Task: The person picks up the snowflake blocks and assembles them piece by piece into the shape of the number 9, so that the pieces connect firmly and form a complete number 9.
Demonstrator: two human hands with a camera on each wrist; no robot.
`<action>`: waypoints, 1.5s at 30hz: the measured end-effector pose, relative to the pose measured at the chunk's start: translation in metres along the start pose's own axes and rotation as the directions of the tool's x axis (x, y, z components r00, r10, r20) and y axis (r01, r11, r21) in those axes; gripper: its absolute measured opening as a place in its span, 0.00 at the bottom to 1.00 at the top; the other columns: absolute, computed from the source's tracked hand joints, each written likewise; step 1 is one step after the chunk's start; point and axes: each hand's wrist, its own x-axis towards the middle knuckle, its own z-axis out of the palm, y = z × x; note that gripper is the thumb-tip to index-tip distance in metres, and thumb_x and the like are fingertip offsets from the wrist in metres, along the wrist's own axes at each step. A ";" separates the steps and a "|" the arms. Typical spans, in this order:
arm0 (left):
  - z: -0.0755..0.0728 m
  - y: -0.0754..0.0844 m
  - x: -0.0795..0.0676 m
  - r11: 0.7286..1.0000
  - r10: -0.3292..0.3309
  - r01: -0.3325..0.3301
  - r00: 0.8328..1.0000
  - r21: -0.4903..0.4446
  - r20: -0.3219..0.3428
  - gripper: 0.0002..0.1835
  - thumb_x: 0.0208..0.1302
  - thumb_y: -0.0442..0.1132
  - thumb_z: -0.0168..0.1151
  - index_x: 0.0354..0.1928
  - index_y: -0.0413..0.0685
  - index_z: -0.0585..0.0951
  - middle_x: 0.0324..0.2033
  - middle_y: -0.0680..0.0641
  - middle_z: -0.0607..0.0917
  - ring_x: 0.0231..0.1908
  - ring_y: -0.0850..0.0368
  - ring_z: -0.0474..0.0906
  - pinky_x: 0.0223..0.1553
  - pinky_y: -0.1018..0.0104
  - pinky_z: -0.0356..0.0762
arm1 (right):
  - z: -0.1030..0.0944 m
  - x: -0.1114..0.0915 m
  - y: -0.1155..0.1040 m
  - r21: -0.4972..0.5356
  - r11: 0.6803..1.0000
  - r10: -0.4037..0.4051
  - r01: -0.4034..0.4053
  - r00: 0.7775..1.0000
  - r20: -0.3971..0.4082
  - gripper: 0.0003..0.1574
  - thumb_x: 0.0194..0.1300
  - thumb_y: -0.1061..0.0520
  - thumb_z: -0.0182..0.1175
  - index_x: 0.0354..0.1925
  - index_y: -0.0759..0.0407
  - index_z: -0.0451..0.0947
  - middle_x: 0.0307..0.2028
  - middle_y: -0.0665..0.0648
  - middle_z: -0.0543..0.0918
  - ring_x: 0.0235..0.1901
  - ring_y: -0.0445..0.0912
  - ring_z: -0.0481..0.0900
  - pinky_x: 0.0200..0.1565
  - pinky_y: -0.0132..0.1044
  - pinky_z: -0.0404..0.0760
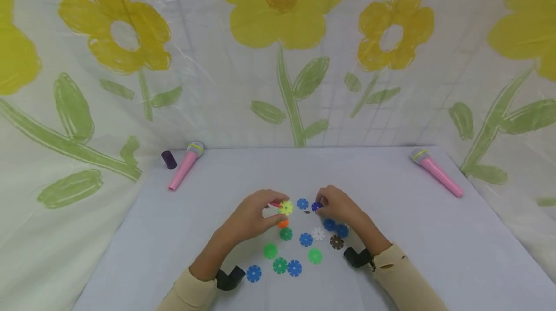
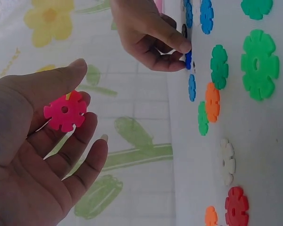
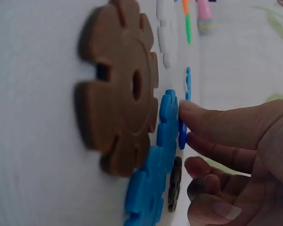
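Observation:
My left hand is raised over the table and holds a pink notched snowflake disc joined to a yellow snowflake disc, between thumb and fingers. With thumb and index finger, my right hand pinches a dark blue snowflake disc at the tabletop. A lighter blue disc lies just left of that one. Two more blue discs and a brown disc are below the right hand. An orange disc lies partly hidden under the left hand.
Green discs, blue discs and a white disc lie scattered on the white table. Pink toy microphones lie at the back left and right. Beside the left one is a dark purple cylinder.

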 end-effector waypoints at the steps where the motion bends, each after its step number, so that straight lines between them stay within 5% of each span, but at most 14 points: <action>1: 0.000 0.000 0.000 1.000 0.004 -0.004 1.000 0.002 -0.002 0.22 0.62 0.41 0.73 0.58 0.50 0.82 0.51 0.54 0.84 0.49 0.59 0.79 0.49 0.60 0.81 | 0.001 0.000 0.000 0.000 1.000 0.001 -0.001 1.000 -0.001 0.14 0.58 0.58 0.74 0.42 0.57 0.81 0.35 0.52 0.75 0.35 0.47 0.73 0.38 0.41 0.79; 6: -0.001 0.002 -0.001 1.000 0.022 -0.022 0.999 -0.008 -0.023 0.22 0.62 0.40 0.73 0.58 0.48 0.81 0.49 0.54 0.84 0.48 0.60 0.79 0.48 0.60 0.81 | 0.001 -0.006 0.000 0.040 0.999 -0.037 0.036 0.999 0.016 0.13 0.59 0.62 0.72 0.35 0.54 0.75 0.33 0.51 0.76 0.33 0.46 0.74 0.35 0.41 0.79; 11: -0.002 0.003 -0.002 0.999 0.029 -0.030 0.998 -0.030 -0.049 0.23 0.62 0.41 0.73 0.58 0.47 0.81 0.46 0.55 0.84 0.45 0.58 0.79 0.46 0.62 0.81 | -0.012 -0.018 -0.013 0.197 0.957 -0.222 0.215 0.975 0.014 0.07 0.71 0.62 0.60 0.40 0.54 0.70 0.33 0.54 0.83 0.29 0.44 0.79 0.31 0.38 0.81; 15: -0.002 0.004 -0.002 0.998 0.036 -0.040 0.997 -0.057 -0.074 0.22 0.64 0.43 0.71 0.59 0.48 0.81 0.44 0.56 0.84 0.43 0.57 0.79 0.43 0.67 0.81 | -0.024 -0.032 -0.030 0.313 0.867 -0.402 0.388 0.915 -0.021 0.08 0.76 0.62 0.54 0.48 0.56 0.65 0.35 0.59 0.86 0.30 0.44 0.83 0.34 0.38 0.84; 20: -0.004 0.007 -0.002 0.992 0.061 -0.071 0.993 -0.104 -0.097 0.21 0.66 0.45 0.69 0.59 0.48 0.81 0.43 0.56 0.84 0.41 0.61 0.79 0.43 0.62 0.83 | -0.032 -0.047 -0.046 0.299 0.770 -0.559 0.564 0.822 -0.110 0.12 0.74 0.64 0.55 0.51 0.57 0.64 0.35 0.59 0.84 0.30 0.43 0.80 0.35 0.38 0.84; 23: -0.005 0.009 -0.003 0.989 0.071 -0.083 0.993 -0.120 -0.096 0.20 0.67 0.45 0.68 0.59 0.48 0.82 0.42 0.56 0.85 0.40 0.64 0.78 0.43 0.59 0.83 | -0.033 -0.052 -0.052 0.281 0.747 -0.588 0.602 0.796 -0.144 0.12 0.74 0.64 0.55 0.52 0.57 0.65 0.34 0.55 0.82 0.30 0.42 0.78 0.34 0.37 0.83; 37: -0.007 0.011 -0.004 0.967 0.087 -0.097 0.995 -0.235 -0.050 0.17 0.68 0.44 0.67 0.55 0.47 0.84 0.46 0.51 0.87 0.41 0.62 0.81 0.44 0.65 0.82 | -0.029 -0.056 -0.060 0.283 0.695 -0.633 0.661 0.749 -0.196 0.13 0.74 0.65 0.54 0.54 0.57 0.68 0.30 0.45 0.79 0.28 0.41 0.77 0.31 0.34 0.81; 45: -0.010 0.009 -0.005 0.910 -0.002 0.016 0.999 -0.414 0.035 0.16 0.67 0.40 0.68 0.55 0.45 0.85 0.49 0.49 0.87 0.45 0.59 0.84 0.46 0.65 0.82 | -0.026 -0.058 -0.063 0.325 0.654 -0.651 0.683 0.727 -0.219 0.14 0.73 0.68 0.55 0.53 0.57 0.70 0.30 0.46 0.79 0.27 0.41 0.77 0.31 0.35 0.83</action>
